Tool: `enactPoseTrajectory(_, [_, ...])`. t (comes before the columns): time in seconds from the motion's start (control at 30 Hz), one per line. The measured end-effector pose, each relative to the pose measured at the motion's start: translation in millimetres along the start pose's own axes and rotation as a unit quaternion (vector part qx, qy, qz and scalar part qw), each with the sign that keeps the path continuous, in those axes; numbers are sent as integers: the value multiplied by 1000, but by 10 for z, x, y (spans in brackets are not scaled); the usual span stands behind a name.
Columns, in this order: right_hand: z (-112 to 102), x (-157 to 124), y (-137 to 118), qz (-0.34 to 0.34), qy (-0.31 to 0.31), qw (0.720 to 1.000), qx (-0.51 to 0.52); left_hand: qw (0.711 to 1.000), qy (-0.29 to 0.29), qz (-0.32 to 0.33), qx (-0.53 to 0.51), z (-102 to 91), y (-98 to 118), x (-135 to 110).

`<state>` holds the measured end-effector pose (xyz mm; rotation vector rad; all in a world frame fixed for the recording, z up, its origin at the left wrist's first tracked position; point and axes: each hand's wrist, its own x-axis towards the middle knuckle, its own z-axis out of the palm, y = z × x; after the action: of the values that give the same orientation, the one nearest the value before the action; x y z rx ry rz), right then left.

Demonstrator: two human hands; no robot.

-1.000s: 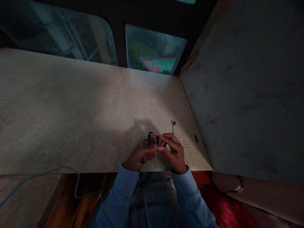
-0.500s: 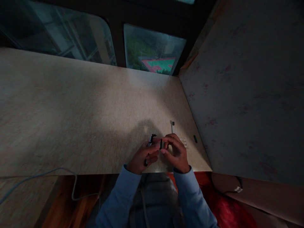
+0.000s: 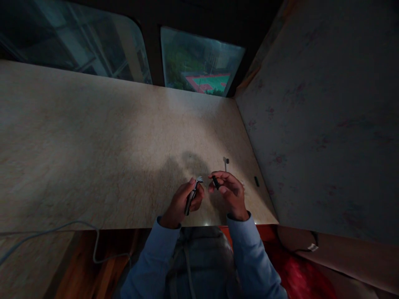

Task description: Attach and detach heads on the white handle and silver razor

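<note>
Tabletop (image 3: 102,141), handle (image 3: 190,200) in left hand (image 3: 180,202), black piece (image 3: 215,182) in right hand (image 3: 234,194)

Plain blue long sleeves (image 3: 257,255), cuffs (image 3: 240,224) around both wrists, bare fingers (image 3: 229,177)

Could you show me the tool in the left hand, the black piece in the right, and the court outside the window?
Tool (image 3: 190,200), head view: on its dark handle.
Black piece (image 3: 215,182), head view: on its middle.
Court (image 3: 215,82), head view: on its green surface.
</note>
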<state>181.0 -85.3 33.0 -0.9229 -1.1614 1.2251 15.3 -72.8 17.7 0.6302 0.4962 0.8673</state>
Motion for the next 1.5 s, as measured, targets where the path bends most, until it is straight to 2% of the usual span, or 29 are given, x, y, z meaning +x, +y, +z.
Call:
enactPoseTrajectory(0.2, [84, 105, 49, 33, -72, 996, 44, 998, -54, -3, -26, -88, 8, -1])
enactPoseTrajectory(0.33, [122, 147, 102, 49, -78, 994, 51, 997, -78, 13, -10, -152, -9, 7])
enactPoseTrajectory(0.63, [103, 167, 184, 71, -54, 994, 71, 993, -12, -6, 114, -73, 36, -38])
enactPoseTrajectory(0.77, [94, 176, 202, 82, -57, 991, 88, 992, -8, -10, 125, -79, 28, -34])
enactPoseTrajectory(0.9, [90, 171, 232, 70, -55, 992, 92, 993, 8, 14, 120, -87, 5, -16])
enactPoseTrajectory(1.13, [122, 165, 245, 51, -67, 987, 140, 992, -6, 31, 119, -102, -27, -18])
enactPoseTrajectory(1.5, [95, 160, 266, 66, -51, 990, 117, 989, 1, 33, 146, -113, -31, -6])
